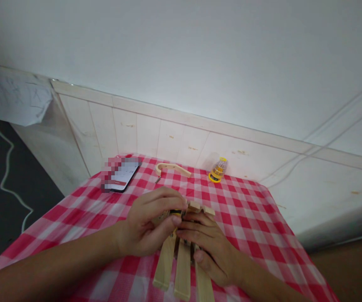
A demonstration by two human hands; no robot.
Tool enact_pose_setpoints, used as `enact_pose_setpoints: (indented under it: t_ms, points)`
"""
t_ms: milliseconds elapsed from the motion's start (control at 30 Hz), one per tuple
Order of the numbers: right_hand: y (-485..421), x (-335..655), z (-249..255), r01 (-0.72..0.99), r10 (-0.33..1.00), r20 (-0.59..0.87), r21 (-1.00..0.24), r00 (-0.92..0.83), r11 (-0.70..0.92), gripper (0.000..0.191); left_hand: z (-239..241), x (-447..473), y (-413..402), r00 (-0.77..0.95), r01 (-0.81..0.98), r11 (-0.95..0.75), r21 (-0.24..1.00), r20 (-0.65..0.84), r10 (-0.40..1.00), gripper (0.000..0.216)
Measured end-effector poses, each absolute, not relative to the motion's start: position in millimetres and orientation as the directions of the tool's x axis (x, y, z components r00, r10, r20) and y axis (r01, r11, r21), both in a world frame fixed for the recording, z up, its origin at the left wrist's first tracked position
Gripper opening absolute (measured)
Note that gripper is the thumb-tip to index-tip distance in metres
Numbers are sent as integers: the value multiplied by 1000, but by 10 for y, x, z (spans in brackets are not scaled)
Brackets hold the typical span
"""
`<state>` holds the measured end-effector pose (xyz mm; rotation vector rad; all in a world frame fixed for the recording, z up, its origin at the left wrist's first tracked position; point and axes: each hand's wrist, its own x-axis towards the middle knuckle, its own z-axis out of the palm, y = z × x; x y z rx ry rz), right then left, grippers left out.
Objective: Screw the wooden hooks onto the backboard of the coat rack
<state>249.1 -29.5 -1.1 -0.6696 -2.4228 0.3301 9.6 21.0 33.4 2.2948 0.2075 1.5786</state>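
A pale wooden slatted piece (182, 268) lies in front of me, its three slats fanning towards me and shorter wooden ends showing beyond my fingers. My left hand (152, 222) is closed, thumb and fingers bent around a small yellow and black tool (176, 212) over the joined part of the slats. Most of that tool is hidden by my fingers. From the other side my right hand (210, 245) grips the wooden piece, fingers laid across its middle and thumb by the right slat. The fingertips of both hands nearly meet.
A red and white checked cloth (250, 235) covers the table. Near the wall stand a phone (124, 176), a curved wooden piece (176, 168) with a small metal bit (158, 180), and a yellow-capped clear bit container (219, 170). A white cable (6, 167) hangs at left.
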Motion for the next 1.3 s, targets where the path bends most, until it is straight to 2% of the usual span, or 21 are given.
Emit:
enact_pose_setpoints:
  t_ms: [200,400,533,833,1067,1300]
  points:
    - [-285,2490,-20,381,516,489,-355,-703,854,45,315,119,222,326,34,-933,358,879,349,14]
    - [-295,2488,-1,391,531,491,-364,-691,845,43,350,110,198,306,-31,-935,354,894,328,17]
    - [-289,2472,8,371,527,494,-382,-692,846,44,380,71,155,367,-75,-928,365,875,314,23]
    - [-296,2474,18,388,544,468,-392,-697,834,46,328,50,173,391,-128,-895,428,851,351,28]
    - [-304,2479,9,390,543,478,-386,-691,836,44,318,25,156,424,-87,-884,459,820,384,31]
    - [-297,2479,-8,384,534,485,-378,-693,842,42,375,69,184,402,-64,-924,376,857,321,27]
